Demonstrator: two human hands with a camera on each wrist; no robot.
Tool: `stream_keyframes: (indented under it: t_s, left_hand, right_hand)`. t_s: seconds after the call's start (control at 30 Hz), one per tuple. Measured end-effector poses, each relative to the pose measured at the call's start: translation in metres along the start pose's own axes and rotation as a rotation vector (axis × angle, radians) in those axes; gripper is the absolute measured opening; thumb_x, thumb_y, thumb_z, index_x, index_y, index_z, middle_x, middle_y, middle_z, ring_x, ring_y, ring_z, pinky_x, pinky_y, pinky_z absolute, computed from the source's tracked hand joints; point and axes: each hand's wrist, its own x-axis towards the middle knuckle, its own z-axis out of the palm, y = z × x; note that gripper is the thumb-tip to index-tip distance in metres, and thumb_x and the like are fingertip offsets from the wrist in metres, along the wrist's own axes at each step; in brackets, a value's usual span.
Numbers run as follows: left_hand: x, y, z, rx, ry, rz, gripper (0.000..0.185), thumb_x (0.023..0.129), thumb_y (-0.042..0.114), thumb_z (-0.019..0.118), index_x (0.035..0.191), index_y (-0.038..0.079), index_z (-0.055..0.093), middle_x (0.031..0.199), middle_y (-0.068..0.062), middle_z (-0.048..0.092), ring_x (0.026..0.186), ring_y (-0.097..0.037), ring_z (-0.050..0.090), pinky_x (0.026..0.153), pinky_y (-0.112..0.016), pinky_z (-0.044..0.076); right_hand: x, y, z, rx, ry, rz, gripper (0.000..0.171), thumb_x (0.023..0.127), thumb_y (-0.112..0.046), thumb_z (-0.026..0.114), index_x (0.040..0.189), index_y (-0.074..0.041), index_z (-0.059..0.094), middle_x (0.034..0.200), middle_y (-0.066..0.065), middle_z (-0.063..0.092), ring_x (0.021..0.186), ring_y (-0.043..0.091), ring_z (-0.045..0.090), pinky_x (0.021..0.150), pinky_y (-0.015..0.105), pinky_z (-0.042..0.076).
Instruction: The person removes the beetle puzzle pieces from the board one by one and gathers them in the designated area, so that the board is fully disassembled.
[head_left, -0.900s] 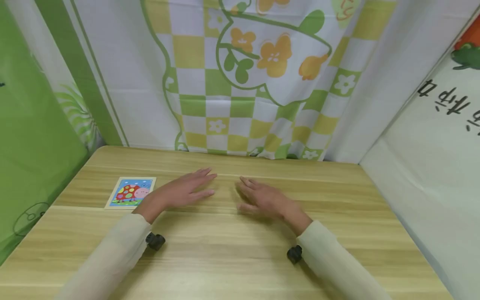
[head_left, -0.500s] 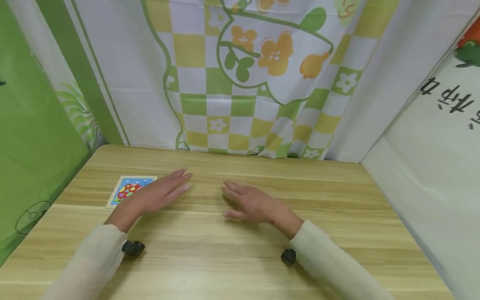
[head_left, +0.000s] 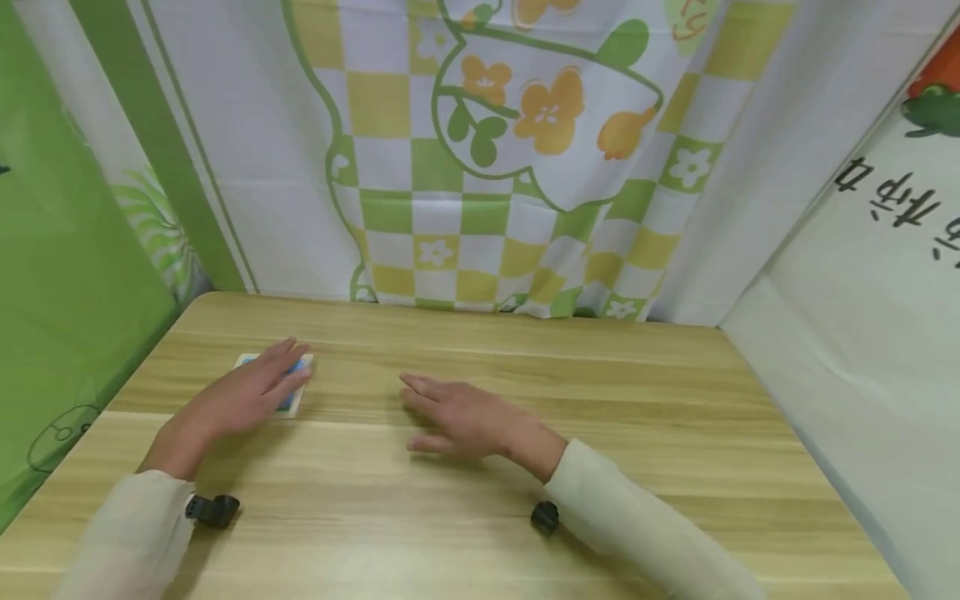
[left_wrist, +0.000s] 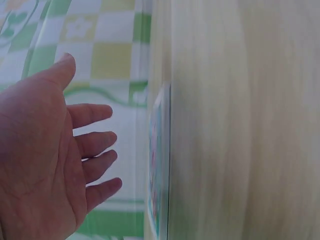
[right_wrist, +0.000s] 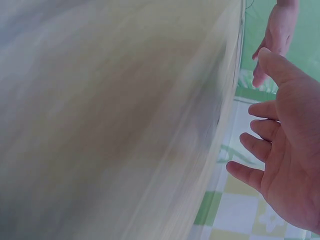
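A small picture card (head_left: pixel 294 398) with a blue, colourful print lies flat on the wooden table (head_left: pixel 600 400) at the far left. My left hand (head_left: pixel 262 382) hovers over it with fingers spread and straight, covering most of it. In the left wrist view the palm (left_wrist: pixel 50 160) faces the card's edge (left_wrist: pixel 160 170) with a gap between them. My right hand (head_left: pixel 450 414) is held flat and open just above the table's middle, holding nothing. In the right wrist view its fingers (right_wrist: pixel 260 145) are spread beside the blurred tabletop (right_wrist: pixel 125 100).
A flower-and-check curtain (head_left: pixel 495 150) hangs along the table's far edge. A green cloth wall (head_left: pixel 67 275) closes the left side and a white printed one (head_left: pixel 862 333) the right. Small black wrist cameras (head_left: pixel 213 510) sit under both cream sleeves.
Both hands have slid left across the table. My left hand moved from the middle to over the card, which was fully visible before. The right hand followed toward the centre-left.
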Motion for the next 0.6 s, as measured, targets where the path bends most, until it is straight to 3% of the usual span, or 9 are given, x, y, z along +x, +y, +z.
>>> stream_keyframes:
  t_s: [0.33,0.6]
  left_hand:
    - [-0.019,-0.053,-0.02,-0.016,0.02,-0.136,0.071,0.114,0.041,0.029,0.157,-0.016,0.022,0.16,-0.041,0.019,0.146,-0.061,0.02,0.114,-0.071,0.021]
    - [-0.028,-0.071,-0.026,-0.066,0.022,-0.188,0.072,0.114,0.041,0.025,0.156,-0.017,0.02,0.158,-0.044,0.017,0.142,-0.066,0.019,0.112,-0.074,0.019]
  right_hand:
    - [0.024,-0.016,-0.005,0.006,0.012,-0.032,0.075,0.109,-0.05,0.048,0.163,-0.002,0.028,0.171,0.016,0.02,0.156,0.027,0.024,0.124,0.039,0.025]
    - [0.055,-0.037,-0.007,-0.033,-0.074,0.013,0.078,0.107,-0.058,0.043,0.166,-0.011,0.021,0.174,0.005,0.014,0.158,0.019,0.015,0.124,0.037,0.024]
